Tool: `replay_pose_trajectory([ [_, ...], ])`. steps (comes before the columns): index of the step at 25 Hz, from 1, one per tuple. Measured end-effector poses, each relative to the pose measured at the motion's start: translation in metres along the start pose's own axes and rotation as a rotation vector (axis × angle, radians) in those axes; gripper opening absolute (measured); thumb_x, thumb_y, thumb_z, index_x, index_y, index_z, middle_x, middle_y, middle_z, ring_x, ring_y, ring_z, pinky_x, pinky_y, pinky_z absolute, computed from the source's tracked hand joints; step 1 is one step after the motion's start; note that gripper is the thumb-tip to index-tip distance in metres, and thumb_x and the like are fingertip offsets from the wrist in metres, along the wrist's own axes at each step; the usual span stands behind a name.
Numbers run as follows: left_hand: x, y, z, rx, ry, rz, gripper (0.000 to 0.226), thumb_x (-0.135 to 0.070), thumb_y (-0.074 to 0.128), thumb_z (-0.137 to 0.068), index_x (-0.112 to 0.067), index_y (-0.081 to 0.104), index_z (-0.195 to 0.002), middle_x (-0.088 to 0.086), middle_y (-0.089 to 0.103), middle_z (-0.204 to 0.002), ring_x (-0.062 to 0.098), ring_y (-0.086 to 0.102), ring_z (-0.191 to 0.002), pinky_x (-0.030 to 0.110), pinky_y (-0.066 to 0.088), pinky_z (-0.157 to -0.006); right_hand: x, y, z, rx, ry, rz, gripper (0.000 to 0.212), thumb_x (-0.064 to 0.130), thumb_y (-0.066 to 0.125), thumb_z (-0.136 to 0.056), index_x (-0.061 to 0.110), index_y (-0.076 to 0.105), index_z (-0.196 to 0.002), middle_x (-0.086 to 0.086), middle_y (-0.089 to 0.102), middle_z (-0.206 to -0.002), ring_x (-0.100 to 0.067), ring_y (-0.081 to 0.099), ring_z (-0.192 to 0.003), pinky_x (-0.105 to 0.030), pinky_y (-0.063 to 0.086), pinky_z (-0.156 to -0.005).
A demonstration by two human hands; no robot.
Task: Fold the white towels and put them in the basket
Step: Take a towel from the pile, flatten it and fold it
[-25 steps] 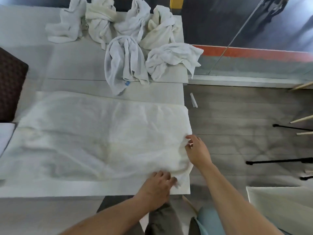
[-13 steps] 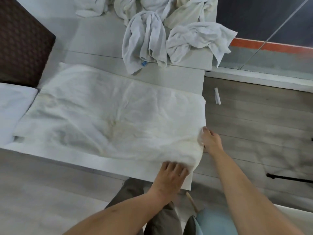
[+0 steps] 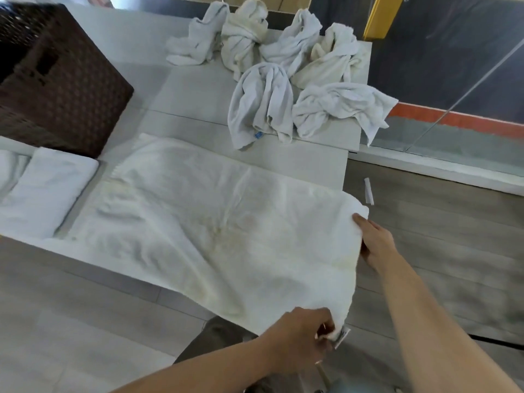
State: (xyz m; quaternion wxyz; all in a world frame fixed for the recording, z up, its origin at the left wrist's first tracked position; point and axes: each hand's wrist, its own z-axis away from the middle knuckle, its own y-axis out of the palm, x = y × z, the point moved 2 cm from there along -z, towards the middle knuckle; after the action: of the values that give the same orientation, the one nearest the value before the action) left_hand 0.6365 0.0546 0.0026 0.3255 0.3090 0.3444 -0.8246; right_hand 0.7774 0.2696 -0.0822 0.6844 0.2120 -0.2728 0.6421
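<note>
- White towel [image 3: 215, 231]: one large towel lies spread open across the counter [image 3: 192, 89], filling the middle of the view. Its surface is creased and shows faint yellowish marks. Its right end extends past the counter's end, at 4 o'clock.
- Left hand [image 3: 300, 333]: at 5 o'clock, fingers curled, pinching the near right corner of the white towel. A small label [image 3: 341, 336] hangs from that corner, just beside the fingers.
- Right hand [image 3: 374, 245]: at 3 o'clock, grasping the far right corner of the same towel, thumb on top of the cloth. The other fingers are hidden behind the edge.
- Basket [image 3: 54, 80]: dark brown and woven, standing on the counter at 10 o'clock, apart from the spread towel. Its inside cannot be seen.
- Folded towel [image 3: 48, 194]: a white towel lies flat on the counter at 9 o'clock, just in front of the basket and just beside the left end of the spread towel.
- Crumpled towels [image 3: 283, 66]: several lie heaped on the far end of the counter, from 12 to 1 o'clock. One drapes over the counter's right edge.
- Floor [image 3: 453, 251]: grey wood planks at 3 o'clock. A small white strip [image 3: 368, 191] lies there, near the counter's end.
</note>
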Motion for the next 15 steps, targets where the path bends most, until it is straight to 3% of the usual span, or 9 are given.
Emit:
replay_pose_trajectory([
  [2, 0.002, -0.013, 0.014, -0.021, -0.026, 0.044, 0.009, -0.030, 0.059, -0.092, -0.029, 0.054, -0.099, -0.006, 0.068, -0.100, 0.012, 0.056, -0.072, 0.027, 0.047, -0.068, 0.011, 0.005, 0.008, -0.051, -0.062, 0.071, 0.007, 0.023, 0.073, -0.092, 0.019, 0.069, -0.088, -0.004, 0.074, -0.097, -0.025, 0.070, -0.091, -0.041, 0.058, -0.088],
  [5, 0.008, -0.043, 0.037, -0.097, -0.051, 0.102, 0.007, -0.030, 0.060, -0.092, -0.027, 0.053, -0.092, -0.015, 0.065, -0.084, -0.001, 0.055, -0.059, 0.019, 0.042, -0.059, 0.032, 0.024, 0.020, -0.120, -0.231, 0.187, 0.026, 0.025, 0.068, -0.094, 0.009, 0.062, -0.074, -0.009, 0.060, -0.078, -0.024, 0.056, -0.075, -0.040, 0.051, -0.072],
  [9, 0.025, -0.087, 0.071, -0.274, -0.098, 0.256, 0.022, -0.029, 0.064, -0.091, -0.030, 0.048, -0.076, -0.021, 0.061, -0.071, 0.005, 0.065, -0.059, 0.035, 0.058, -0.068, 0.073, 0.073, 0.055, -0.064, -0.449, 0.323, 0.032, 0.025, 0.064, -0.094, -0.003, 0.057, -0.079, -0.009, 0.056, -0.066, -0.020, 0.054, -0.057, -0.033, 0.047, -0.061],
  [13, 0.036, -0.134, 0.109, -0.473, -0.109, 0.364, 0.022, -0.029, 0.061, -0.093, -0.021, 0.051, -0.075, -0.015, 0.055, -0.062, 0.010, 0.059, -0.051, 0.048, 0.060, -0.071, 0.106, 0.143, 0.093, 0.022, -0.584, 0.390, 0.028, 0.027, 0.065, -0.092, -0.001, 0.065, -0.092, -0.011, 0.066, -0.070, -0.032, 0.069, -0.067, -0.046, 0.060, -0.074],
  [15, 0.042, -0.156, 0.128, -0.547, -0.079, 0.422, 0.023, -0.025, 0.060, -0.094, -0.015, 0.050, -0.075, -0.013, 0.049, -0.059, 0.008, 0.051, -0.049, 0.048, 0.061, -0.068, 0.117, 0.179, 0.110, 0.044, -0.630, 0.422, 0.032, 0.026, 0.064, -0.092, -0.005, 0.062, -0.092, -0.011, 0.067, -0.068, -0.040, 0.071, -0.074, -0.045, 0.059, -0.072],
])
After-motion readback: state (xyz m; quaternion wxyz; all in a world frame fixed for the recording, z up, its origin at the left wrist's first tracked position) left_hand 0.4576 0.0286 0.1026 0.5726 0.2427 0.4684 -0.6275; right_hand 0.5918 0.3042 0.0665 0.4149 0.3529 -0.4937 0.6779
